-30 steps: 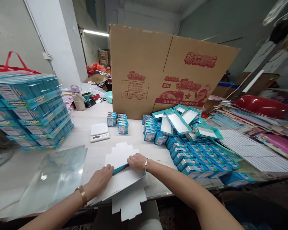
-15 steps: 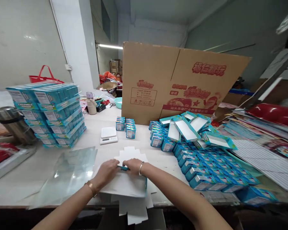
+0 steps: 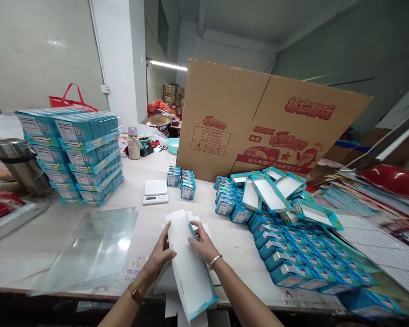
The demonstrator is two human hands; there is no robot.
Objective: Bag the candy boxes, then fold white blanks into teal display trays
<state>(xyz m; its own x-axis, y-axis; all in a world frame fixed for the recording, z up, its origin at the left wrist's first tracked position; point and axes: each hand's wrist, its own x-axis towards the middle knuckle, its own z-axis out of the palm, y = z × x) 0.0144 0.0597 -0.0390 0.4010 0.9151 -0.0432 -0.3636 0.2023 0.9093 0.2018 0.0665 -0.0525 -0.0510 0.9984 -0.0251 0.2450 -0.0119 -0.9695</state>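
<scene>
Between my hands is a partly folded cardboard tray, white inside with teal edges, its long side running away from me. My left hand grips its left long edge, thumb on the near part and fingers further up. My right hand is closed around the right side wall, which stands up with its teal face showing. The far ends of some fingers are hidden by the card. Under the tray lie flat white card blanks, overhanging the table's front edge.
Left of me lie clear plastic sheets, with wrapped stacks of teal boxes behind. A digital scale stands ahead. At right are rows of small teal boxes and folded trays, before a large carton.
The tray has turned from lying crosswise to pointing lengthwise and tilted up. My hands have moved from together at its far edge to its two long sides. The view has shifted slightly.
</scene>
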